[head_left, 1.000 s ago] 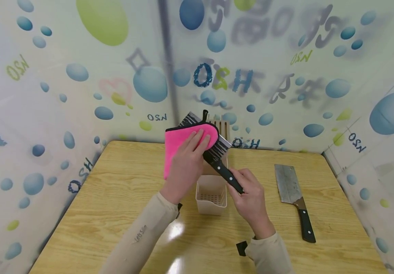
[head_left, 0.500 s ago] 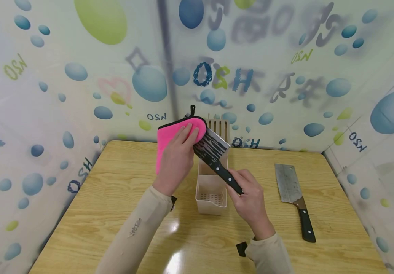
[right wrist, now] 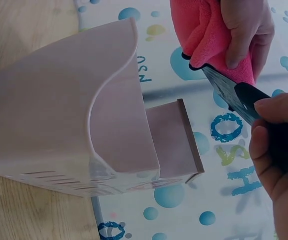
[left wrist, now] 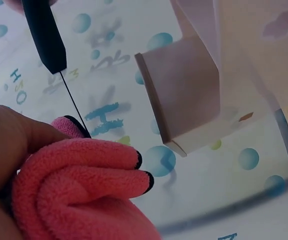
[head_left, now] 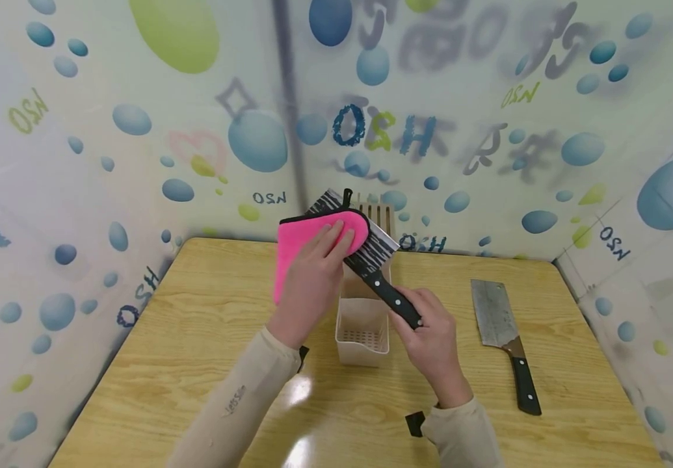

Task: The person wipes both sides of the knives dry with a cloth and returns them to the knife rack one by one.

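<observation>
Pink cloth (head_left: 296, 248) lies farther toward four o'clock on the knife (head_left: 376, 253) in the head view, left hand (head_left: 311, 273) holding it, right hand (head_left: 432, 335) gripping the handle (head_left: 391, 296). Left wrist: cloth folded. Right wrist: holder (right wrist: 41, 110) at nine o'clock from the right hand.

In the head view, the pink cloth (head_left: 298, 240) hides the middle of the knife's blade, and the knife (head_left: 384, 288) with the cloth covers part of the holder (head_left: 362, 354) at the centre. The bottom edge cuts the left sleeve (head_left: 219, 406) and the right sleeve (head_left: 463, 432). Marks on the blade of the cleaver (head_left: 501, 331), at the right, are too small to read. In the left wrist view, the right hand (head_left: 430, 331) is nearly all outside the upper left corner, while the left edge cuts the left hand (head_left: 313, 279).
</observation>
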Available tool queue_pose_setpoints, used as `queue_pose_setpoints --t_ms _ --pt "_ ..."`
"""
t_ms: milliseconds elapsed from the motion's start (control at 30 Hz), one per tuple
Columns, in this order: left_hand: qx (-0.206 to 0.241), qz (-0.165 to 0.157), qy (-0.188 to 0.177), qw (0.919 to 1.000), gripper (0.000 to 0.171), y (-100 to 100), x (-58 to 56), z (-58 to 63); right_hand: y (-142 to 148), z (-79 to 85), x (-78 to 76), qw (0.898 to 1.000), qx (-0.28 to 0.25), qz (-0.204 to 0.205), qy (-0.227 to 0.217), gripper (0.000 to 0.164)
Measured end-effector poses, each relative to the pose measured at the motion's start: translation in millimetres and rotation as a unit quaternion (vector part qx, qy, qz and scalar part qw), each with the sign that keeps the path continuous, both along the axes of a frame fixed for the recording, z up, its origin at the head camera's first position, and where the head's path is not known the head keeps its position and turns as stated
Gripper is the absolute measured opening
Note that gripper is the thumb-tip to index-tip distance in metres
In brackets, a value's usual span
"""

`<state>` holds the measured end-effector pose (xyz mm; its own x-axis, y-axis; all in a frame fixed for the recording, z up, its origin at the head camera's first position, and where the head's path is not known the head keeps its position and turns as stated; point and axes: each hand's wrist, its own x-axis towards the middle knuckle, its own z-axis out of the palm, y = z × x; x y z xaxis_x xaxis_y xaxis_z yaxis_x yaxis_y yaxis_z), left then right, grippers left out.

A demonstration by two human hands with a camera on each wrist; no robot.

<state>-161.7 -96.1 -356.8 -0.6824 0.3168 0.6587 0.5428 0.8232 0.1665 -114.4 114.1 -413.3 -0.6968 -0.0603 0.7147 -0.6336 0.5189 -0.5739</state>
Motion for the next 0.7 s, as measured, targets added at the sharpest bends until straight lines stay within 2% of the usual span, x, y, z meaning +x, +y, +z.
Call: queue_pose_setpoints --t_ms 200,367,533,700 --pt "-0.037 -0.016 0.029 0.9987 0.049 7.4 8.2 0.1 -0.3 3.4 0.6 0.999 -0.004 -0.025 -0.028 0.035" --pt "-0.057 -0.028 0.03 0.9976 0.052 15.2 16.0 -1.7 1.4 5.2 0.1 0.999 0.003 -0.038 -0.037 0.037" --pt "-0.057 -0.045 0.03 0.9969 0.049 24.0 25.2 -3.2 2.9 6.9 -1.3 0.999 0.003 -0.039 -0.036 0.034" --pt "-0.071 -0.041 0.022 0.9964 0.049 29.0 31.8 -4.5 3.3 8.9 -1.2 0.998 0.002 -0.042 -0.042 0.034"
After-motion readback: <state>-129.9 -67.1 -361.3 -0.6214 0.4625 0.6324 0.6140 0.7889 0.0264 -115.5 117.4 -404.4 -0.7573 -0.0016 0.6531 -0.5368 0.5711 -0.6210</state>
